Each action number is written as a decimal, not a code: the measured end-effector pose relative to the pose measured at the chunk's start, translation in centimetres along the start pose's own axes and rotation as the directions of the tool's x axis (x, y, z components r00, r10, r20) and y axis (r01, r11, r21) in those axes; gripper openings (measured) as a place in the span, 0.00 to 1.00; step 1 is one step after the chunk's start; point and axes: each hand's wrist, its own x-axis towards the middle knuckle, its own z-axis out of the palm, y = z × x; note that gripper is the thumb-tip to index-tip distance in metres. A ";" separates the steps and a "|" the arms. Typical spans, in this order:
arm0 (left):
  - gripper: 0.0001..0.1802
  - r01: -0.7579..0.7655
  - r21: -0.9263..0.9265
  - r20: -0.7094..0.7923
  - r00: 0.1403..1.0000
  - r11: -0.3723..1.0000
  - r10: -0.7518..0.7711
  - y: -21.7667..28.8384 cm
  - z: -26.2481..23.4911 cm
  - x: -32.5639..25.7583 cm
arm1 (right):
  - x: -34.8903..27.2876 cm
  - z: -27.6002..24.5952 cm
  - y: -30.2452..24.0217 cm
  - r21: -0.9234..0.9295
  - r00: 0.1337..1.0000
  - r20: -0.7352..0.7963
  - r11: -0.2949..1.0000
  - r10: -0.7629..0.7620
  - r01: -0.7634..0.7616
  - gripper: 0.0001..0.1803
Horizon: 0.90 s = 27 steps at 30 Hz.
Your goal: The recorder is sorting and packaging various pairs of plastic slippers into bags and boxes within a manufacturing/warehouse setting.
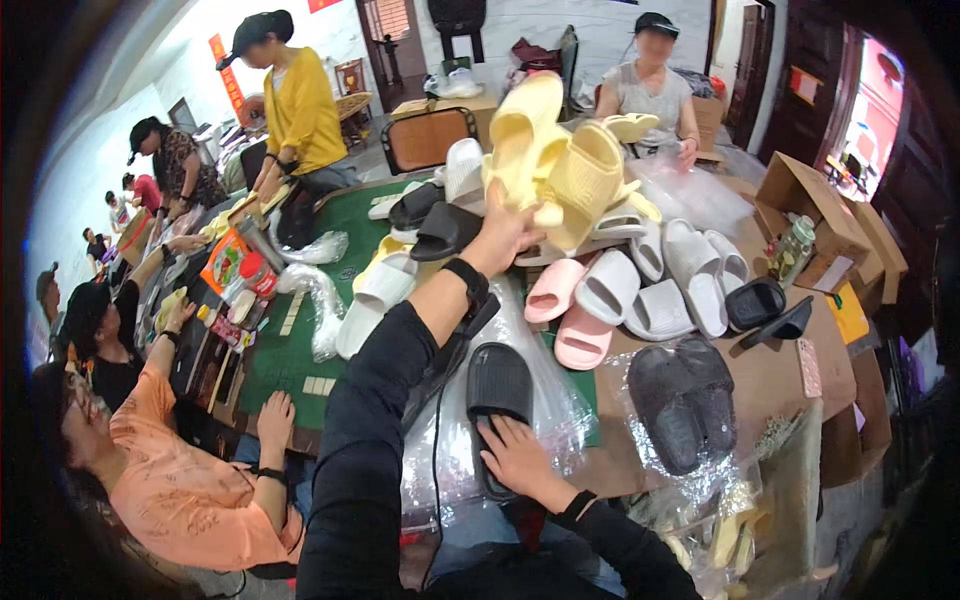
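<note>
My left hand (502, 238) reaches far across the table, closed around the lower part of a pale yellow slipper (522, 118) raised above the pile. Another yellow slipper (583, 178) is against it on the right; whether my fingers hold that one too is hidden. Close to me, a black slipper (499, 385) lies on clear plastic bags (440, 470), its strap end pointing away. My right hand (519, 458) rests on its footbed with fingers stretched out and slightly apart. To the right, a dark grey pair of slippers (682, 400) sits in a clear bag.
White slippers (690, 270), pink slippers (583, 338) and black slippers (445, 232) crowd the table's middle. A cardboard box (815, 215) and glass jar (797, 245) stand at right. A person in orange (190, 470) sits at left; others work beyond. A black cable (437, 480) hangs near my left arm.
</note>
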 end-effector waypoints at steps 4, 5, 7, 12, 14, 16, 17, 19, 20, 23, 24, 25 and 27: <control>0.53 0.112 0.156 0.113 0.985 0.981 -0.131 -3.8 1.5 -0.2 | -0.4 0.4 0.4 0.009 1.000 -0.013 1.000 0.023 -0.023 0.27; 0.53 0.120 0.157 0.120 0.983 0.980 -0.139 -4.1 1.4 0.2 | -0.3 0.4 0.3 0.016 1.000 -0.009 1.000 0.015 -0.015 0.27; 0.52 -0.160 0.381 0.273 0.961 0.910 0.055 -4.2 2.1 1.4 | -0.2 0.4 0.3 0.020 1.000 -0.007 1.000 0.011 -0.011 0.27; 0.53 -0.431 0.400 0.281 0.898 0.809 0.340 -5.6 5.1 1.4 | -0.4 0.5 0.3 0.011 1.000 -0.011 1.000 0.015 -0.015 0.27; 0.54 -0.546 0.562 0.256 0.829 0.621 0.497 -6.7 5.4 1.2 | 0.0 0.5 0.5 0.041 0.999 -0.031 0.999 0.010 -0.009 0.27; 0.55 -0.287 0.728 0.029 0.920 0.623 0.390 -7.7 4.9 1.0 | -0.2 0.6 0.2 0.040 0.999 -0.041 0.999 0.004 -0.002 0.27; 0.52 -0.305 0.647 0.046 0.931 0.699 0.363 -7.8 4.4 1.0 | -0.2 0.6 0.1 0.040 0.999 -0.052 0.999 0.005 -0.003 0.27; 0.50 -0.313 0.725 0.094 0.927 0.614 0.362 -7.0 3.3 1.5 | -0.2 0.6 0.3 0.036 0.998 -0.059 0.999 -0.003 0.005 0.27; 0.49 -0.322 0.788 0.144 0.925 0.525 0.350 -6.5 3.5 1.5 | -0.3 0.6 0.4 0.030 0.998 -0.063 1.000 -0.003 0.004 0.27; 0.47 -0.413 0.729 0.219 0.896 0.546 0.386 -5.7 5.4 1.8 | -0.3 0.6 0.8 0.002 0.999 -0.044 1.000 0.022 -0.022 0.27; 0.47 -0.441 0.594 0.322 0.897 0.673 0.304 -5.4 6.1 1.8 | -0.5 0.5 0.9 -0.006 0.998 -0.050 0.999 0.032 -0.032 0.27; 0.48 -0.436 0.534 0.347 0.894 0.724 0.283 -5.2 6.9 1.4 | -0.6 0.5 1.0 0.009 0.998 -0.055 1.000 0.027 -0.027 0.27; 0.50 -0.536 0.573 0.350 0.844 0.620 0.407 -6.1 6.1 3.0 | 0.0 0.8 0.2 0.022 0.998 -0.061 0.999 -0.027 0.028 0.27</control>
